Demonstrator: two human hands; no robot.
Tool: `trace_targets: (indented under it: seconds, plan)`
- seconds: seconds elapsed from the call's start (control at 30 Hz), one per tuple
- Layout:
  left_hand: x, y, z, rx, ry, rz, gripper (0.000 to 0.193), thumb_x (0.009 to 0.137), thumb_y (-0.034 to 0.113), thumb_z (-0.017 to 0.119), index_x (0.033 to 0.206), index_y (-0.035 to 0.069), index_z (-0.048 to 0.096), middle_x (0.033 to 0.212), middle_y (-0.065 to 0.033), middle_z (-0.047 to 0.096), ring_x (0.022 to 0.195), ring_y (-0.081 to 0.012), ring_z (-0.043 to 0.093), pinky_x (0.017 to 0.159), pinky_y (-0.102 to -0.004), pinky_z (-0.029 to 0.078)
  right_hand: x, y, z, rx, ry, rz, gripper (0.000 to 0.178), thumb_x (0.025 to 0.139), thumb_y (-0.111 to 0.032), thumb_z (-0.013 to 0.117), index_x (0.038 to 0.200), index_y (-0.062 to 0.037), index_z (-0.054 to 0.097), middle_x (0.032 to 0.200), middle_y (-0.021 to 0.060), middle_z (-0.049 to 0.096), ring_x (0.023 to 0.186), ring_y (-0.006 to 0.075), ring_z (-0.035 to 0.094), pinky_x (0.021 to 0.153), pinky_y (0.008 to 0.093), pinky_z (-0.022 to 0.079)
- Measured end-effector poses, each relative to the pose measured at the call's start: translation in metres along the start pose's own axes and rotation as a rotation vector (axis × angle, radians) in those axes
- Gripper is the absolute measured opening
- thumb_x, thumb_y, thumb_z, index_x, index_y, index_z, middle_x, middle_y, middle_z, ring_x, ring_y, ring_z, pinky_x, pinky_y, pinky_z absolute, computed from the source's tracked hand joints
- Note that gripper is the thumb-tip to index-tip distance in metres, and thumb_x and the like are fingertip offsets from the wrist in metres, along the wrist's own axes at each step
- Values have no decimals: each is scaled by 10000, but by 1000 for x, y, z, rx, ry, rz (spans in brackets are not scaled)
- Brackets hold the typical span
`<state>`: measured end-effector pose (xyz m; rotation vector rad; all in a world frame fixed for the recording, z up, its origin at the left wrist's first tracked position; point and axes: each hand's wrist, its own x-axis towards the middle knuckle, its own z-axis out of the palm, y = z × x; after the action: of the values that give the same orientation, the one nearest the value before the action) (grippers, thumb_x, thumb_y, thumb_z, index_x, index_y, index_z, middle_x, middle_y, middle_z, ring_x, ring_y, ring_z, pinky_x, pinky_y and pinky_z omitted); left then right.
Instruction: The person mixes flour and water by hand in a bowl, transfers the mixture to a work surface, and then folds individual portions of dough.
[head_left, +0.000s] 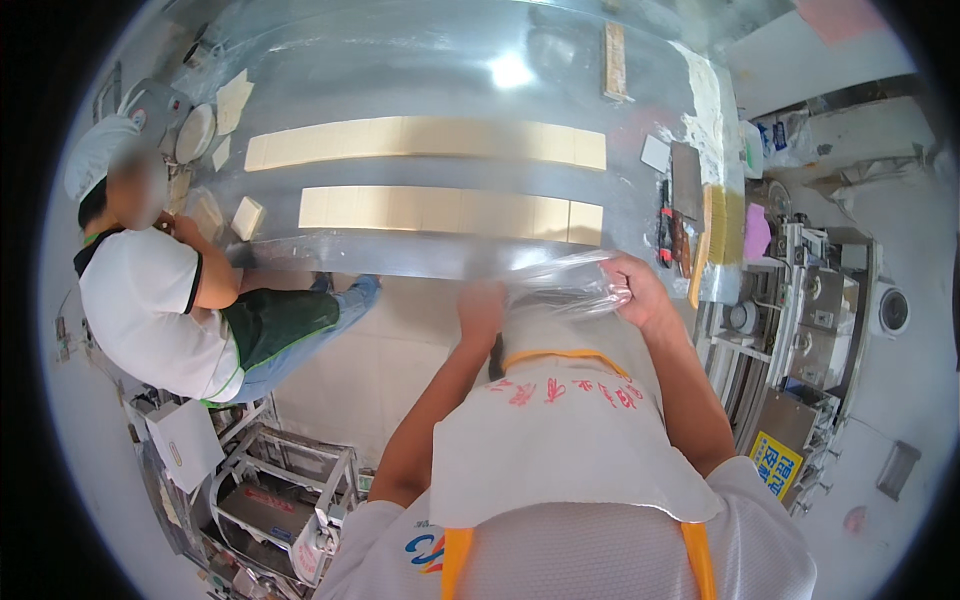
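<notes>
At the front edge of the metal table, my right hand (640,290) is closed on a sheet of clear plastic film (565,285). The film stretches leftward, close to my left hand (482,312), whose fingers are too blurred to make out. Beyond the film, two long rows of flat, pale yellow slabs that look like dough lie on the table: a nearer row (430,210) and a farther row (400,138). Thin lines divide each row into several pieces. Neither hand touches the rows.
A co-worker (165,310) in a white cap and dark apron sits at the table's left end. On the right lie a scraper (686,180), a red-and-black tool (665,222) and a wide brush (722,225). A wooden-looking bar (614,62) rests farther back. Metal frame (285,500) stands lower left.
</notes>
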<state>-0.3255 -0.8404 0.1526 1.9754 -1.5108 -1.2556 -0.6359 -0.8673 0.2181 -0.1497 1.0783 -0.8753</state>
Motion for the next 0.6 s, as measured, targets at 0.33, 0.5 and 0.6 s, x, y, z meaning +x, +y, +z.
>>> trace_targets:
  seconds: [0.33,0.5,0.6]
  plan:
    - [7,106,59,-164,-276,48,410,964,360,706,879,-40,670,705,-156,628,569,-240,682,465,-403,527,26,-60,-66,-1481,782,-649,223,781,-30,726,1002,-51,727,962,213,763,924,409,748,809,439,566]
    - [31,117,145,-315,-243,-130,495,1051,402,609,942,-76,674,654,-180,657,529,-296,702,519,-437,558,55,-112,-88,-1454,652,-486,353,824,-85,747,1173,-66,698,1046,233,768,1053,449,724,916,497,561]
    - [46,120,188,-445,-7,-196,505,1015,415,673,879,-71,660,653,-152,651,516,-277,676,505,-384,552,58,-138,-92,-1468,422,-506,472,802,-222,832,1210,-55,663,1153,230,751,1112,433,708,944,492,552]
